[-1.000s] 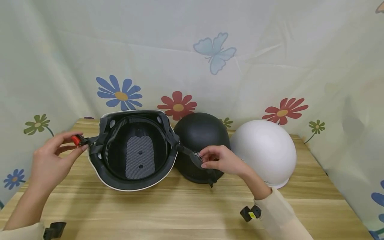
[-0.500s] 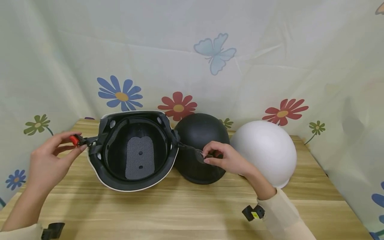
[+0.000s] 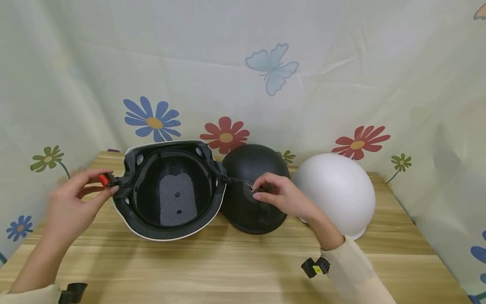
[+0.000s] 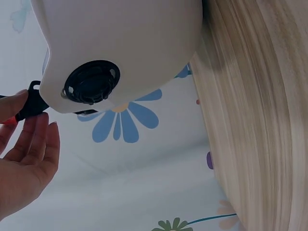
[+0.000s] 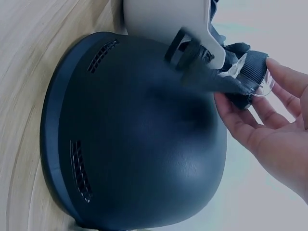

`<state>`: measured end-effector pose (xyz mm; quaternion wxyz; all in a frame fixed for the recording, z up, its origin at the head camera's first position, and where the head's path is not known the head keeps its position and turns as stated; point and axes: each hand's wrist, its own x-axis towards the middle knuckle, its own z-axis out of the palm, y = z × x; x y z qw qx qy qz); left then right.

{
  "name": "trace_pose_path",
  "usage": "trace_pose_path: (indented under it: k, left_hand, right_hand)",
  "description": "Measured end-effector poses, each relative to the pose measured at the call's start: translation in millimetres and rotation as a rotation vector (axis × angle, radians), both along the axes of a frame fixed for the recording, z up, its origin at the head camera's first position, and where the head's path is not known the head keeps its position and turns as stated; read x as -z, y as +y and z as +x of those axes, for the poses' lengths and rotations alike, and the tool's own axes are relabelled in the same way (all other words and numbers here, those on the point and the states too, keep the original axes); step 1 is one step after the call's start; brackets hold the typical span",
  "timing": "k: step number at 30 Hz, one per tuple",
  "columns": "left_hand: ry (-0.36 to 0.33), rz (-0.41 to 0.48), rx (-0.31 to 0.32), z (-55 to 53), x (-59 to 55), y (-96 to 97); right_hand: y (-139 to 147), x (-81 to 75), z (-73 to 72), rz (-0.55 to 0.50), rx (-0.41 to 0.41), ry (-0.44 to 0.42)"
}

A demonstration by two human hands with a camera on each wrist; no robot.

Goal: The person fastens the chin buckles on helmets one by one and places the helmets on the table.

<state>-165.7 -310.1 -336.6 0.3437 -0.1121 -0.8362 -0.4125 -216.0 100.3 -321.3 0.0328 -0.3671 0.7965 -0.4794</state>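
An upturned helmet with a white shell and black padded lining point(image 3: 176, 233) lies left of centre, its inside facing up. My left hand point(image 3: 74, 202) pinches the red and black buckle point(image 3: 106, 180) on its left chin strap. Beyond the helmet's other side, my right hand point(image 3: 284, 195) pinches the right chin strap point(image 3: 236, 180), stretched in front of a black helmet point(image 3: 255, 162). In the right wrist view, clear plastic point(image 5: 265, 85) shows at the pinched webbing point(image 5: 251, 72), and a blurred black buckle end point(image 5: 185, 50) dangles from it.
A white helmet point(image 3: 336, 190) stands dome up to the right of the black one. All three rest on a wooden table point(image 3: 212, 270) against a flower-printed cloth point(image 3: 212, 50). A round black knob point(image 4: 91, 82) sits on the white shell in the left wrist view.
My left hand and its buckle have come rightward, closer to the helmet. My right hand has risen slightly, and the strap end that hung below it no longer shows in the head view.
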Motion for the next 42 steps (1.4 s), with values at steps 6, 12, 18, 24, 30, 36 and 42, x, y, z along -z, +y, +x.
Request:
trace_pose_path:
  k: [6,12,18,24,30,36,42]
  left_hand:
    - [0.022,-0.011,0.032,-1.3,2.3,6.4]
    - [0.017,-0.020,0.056,-1.2,1.9,11.7]
    - [0.019,-0.034,0.071,-2.1,4.3,12.7]
    - [0.016,-0.023,0.060,-2.1,6.3,11.8]
    - [0.009,-0.022,0.045,-2.0,6.9,10.0]
    - [-0.003,-0.025,0.036,-1.4,4.4,10.7]
    - [0.027,-0.035,0.044,-0.6,0.2,13.3]
  right_hand:
    - [-5.2,-0.8,-3.4,-0.024,0.048,0.004]
    - [-10.7,0.6,-6.9,-0.048,0.064,0.047]
    - [-14.2,2.7,-8.6,-0.067,0.041,0.042]
    - [-12.1,7.1,-10.2,-0.076,0.004,0.014]
    - [-7.5,6.6,-9.6,-0.088,0.036,-0.003]
    - [-2.7,3.3,-8.3,-0.127,0.116,-0.012]
    - [-0.5,-2.0,-6.9,-0.247,0.134,-0.070]
